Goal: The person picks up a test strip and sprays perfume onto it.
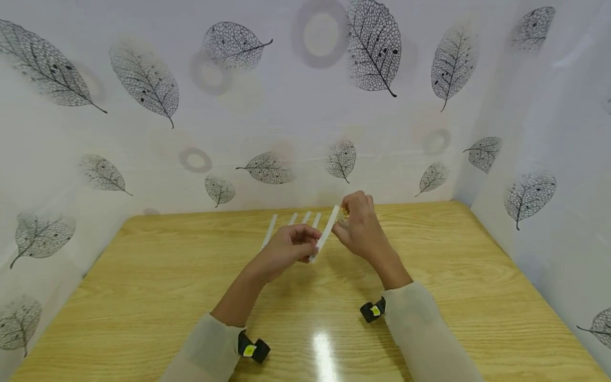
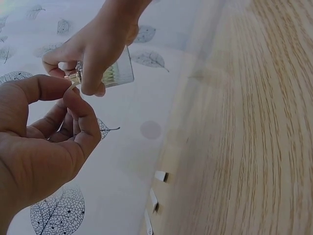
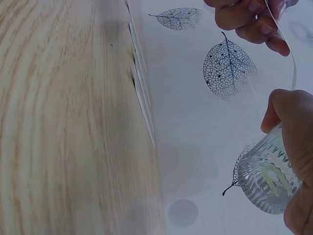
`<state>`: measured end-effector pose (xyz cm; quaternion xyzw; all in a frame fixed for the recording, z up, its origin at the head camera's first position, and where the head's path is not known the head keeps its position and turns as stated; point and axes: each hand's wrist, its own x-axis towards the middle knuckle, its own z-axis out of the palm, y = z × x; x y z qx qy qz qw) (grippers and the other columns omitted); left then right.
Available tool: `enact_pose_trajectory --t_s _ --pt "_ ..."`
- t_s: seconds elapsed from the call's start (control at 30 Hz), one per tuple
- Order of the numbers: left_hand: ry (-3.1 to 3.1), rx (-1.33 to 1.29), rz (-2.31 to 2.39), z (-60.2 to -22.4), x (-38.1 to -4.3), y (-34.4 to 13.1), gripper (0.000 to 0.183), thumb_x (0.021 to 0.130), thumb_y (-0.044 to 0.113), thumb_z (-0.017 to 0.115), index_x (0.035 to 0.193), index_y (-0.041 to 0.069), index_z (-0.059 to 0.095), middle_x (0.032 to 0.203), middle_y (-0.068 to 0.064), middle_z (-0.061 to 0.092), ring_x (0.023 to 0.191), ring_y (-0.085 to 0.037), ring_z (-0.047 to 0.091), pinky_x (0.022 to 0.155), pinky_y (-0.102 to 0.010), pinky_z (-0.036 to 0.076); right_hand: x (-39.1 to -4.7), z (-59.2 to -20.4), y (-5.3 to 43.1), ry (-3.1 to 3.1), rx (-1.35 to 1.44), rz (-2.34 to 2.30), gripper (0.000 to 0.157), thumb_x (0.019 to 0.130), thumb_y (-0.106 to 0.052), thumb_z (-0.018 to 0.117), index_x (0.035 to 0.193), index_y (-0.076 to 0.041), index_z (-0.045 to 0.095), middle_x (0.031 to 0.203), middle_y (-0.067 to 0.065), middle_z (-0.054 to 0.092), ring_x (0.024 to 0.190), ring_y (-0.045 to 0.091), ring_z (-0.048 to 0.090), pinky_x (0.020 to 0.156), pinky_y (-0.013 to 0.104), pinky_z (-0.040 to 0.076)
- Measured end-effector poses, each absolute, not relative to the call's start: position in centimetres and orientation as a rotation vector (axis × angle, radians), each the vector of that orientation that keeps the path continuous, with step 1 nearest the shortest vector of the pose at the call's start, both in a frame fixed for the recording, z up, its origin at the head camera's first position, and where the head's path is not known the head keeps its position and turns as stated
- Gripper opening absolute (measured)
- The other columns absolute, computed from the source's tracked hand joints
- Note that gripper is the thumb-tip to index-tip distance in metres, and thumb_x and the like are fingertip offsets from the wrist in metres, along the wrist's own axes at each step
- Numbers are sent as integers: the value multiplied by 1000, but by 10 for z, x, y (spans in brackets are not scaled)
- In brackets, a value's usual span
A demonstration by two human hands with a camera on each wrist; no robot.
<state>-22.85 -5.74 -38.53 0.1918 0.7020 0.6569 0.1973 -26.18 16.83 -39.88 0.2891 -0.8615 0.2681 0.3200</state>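
Head view, centre: left hand [image 1: 288, 246] pinches a strip [image 1: 328, 230] near its lower end; right hand [image 1: 361, 225] grips a bottle [image 3: 268, 175]. Strip probably light, bendable, best pinched at one end; bottle likely fragile, slippery, best held round its body. Strip white, narrow; bottle clear, ribbed, gold-necked.

Passable: tabletop [image 1: 487, 297] right of right hand [image 1: 361, 227] | Obstacles: white strips [image 1: 270, 229] beyond left hand [image 1: 286, 249]; leaf-print sheet [image 1: 296, 116] behind

white strip [image 1: 329, 229]; yellow wood-grained table [image 1: 143, 286]; pale backdrop [image 1: 286, 116], black leaf prints [image 1: 374, 48]
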Motion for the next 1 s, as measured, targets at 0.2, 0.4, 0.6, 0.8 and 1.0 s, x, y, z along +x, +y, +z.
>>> enact_pose_trajectory --t_s 0.2,0.4,0.6,0.8,1.0 --pt "1973 538 1829 -385 -229 -58 21 99 4 62 119 -1 64 95 -5 59 79 -17 58 73 -30 53 -263 -400 168 -2248 774 718 38 82 -2 70 103 -4 38 94 13 39 80 29 31 71 39 28" --pt "1969 540 1830 -385 -229 -58 21 99 4 62 120 0 64 95 -5 59 79 -16 58 73 -30 53 -264 -401 169 -2232 794 692 37 81 -1 69 101 -3 38 92 13 37 79 28 29 74 42 26" --pt "1966 538 1833 -386 -230 -57 21 99 4 62 119 -1 64 95 -4 59 79 -16 58 72 -29 53 -264 -401 169 -2239 793 665 37 81 -3 69 103 -2 39 94 14 37 80 29 30 75 42 27" --pt "1956 528 1844 -386 -229 -57 21 98 3 62 118 -1 64 94 -4 58 78 -16 58 71 -28 52 -264 -400 169 -2260 788 654 37 81 -4 68 105 -1 40 96 15 38 81 30 32 75 42 28" --pt "1957 519 1846 -386 -230 -58 21 98 3 62 119 -1 65 95 -5 59 78 -16 58 72 -30 53 -263 -399 169 -2287 769 655 37 82 -5 68 106 -1 40 96 15 39 82 31 33 74 42 29"
